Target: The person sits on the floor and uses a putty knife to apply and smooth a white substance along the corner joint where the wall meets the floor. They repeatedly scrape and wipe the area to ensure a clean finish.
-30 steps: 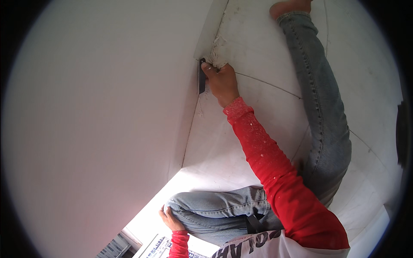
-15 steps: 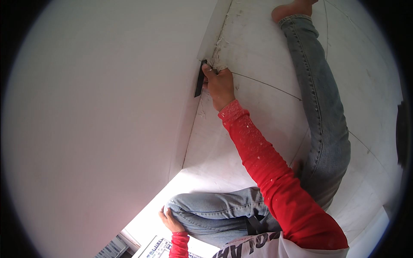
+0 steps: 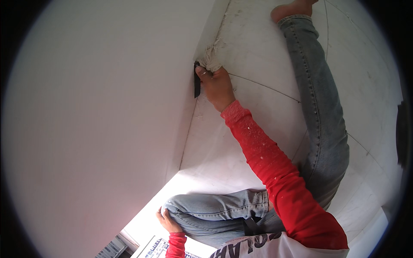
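My right hand (image 3: 216,87) is closed on a flat black scraper (image 3: 197,81). The scraper lies against the bottom of the white wall (image 3: 107,107), where it meets the pale tiled floor (image 3: 254,116). Crumpled off-white material (image 3: 211,60), like peeled strips or a rag, bunches beside my fingers; I cannot tell which. My left hand (image 3: 167,220) rests on my bent left knee (image 3: 180,204), fingers lying apart along it and holding nothing.
My right leg (image 3: 320,99) stretches out along the floor to the right, its bare foot (image 3: 292,10) at the far end. Printed boxes or sheets (image 3: 150,247) lie at the lower left. A dark object (image 3: 402,133) stands at the right rim.
My right hand and the scraper have shifted slightly left, toward the wall. The off-white material bunches up more beside the hand. My left hand stays on the knee.
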Demonstrator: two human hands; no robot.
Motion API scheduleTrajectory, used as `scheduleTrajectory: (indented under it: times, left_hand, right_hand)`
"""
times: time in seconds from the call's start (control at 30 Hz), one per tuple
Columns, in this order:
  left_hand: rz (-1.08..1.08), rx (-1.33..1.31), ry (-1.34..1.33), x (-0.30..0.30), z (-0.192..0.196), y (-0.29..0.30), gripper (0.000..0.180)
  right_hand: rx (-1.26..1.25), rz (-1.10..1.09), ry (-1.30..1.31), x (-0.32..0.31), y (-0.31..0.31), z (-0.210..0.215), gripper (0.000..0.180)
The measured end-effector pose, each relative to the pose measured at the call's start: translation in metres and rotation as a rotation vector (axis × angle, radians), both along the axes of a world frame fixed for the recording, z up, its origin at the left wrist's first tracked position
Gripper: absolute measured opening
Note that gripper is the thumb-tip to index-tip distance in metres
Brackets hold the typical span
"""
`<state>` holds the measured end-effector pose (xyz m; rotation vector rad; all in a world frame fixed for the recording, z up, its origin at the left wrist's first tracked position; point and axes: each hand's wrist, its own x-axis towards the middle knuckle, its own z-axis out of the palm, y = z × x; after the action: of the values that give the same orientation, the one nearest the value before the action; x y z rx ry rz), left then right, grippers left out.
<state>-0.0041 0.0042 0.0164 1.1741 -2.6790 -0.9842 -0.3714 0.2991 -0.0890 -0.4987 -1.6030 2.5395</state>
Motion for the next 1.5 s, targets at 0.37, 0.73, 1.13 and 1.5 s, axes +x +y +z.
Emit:
scheduleTrajectory:
  times: [0.37, 0.73, 1.13, 1.5]
  left_hand:
    - [-0.006, -0.087, -0.022, -0.001, -0.001, -0.004, 0.045]
    - [-0.029, -0.068, 0.018, 0.005, -0.009, -0.011, 0.043]
    - [-0.032, -0.078, 0.038, 0.009, -0.014, -0.015, 0.042]
    - [-0.043, -0.117, 0.043, 0.013, -0.011, -0.026, 0.042]
  right_hand:
    - [0.239, 0.001, 0.144, 0.072, -0.051, 0.000, 0.028]
    - [0.081, -0.131, 0.035, -0.003, 0.000, 0.006, 0.019]
    - [0.120, -0.083, 0.130, 0.000, -0.002, 0.002, 0.022]
    - [0.116, 0.026, 0.028, 0.057, -0.046, 0.005, 0.024]
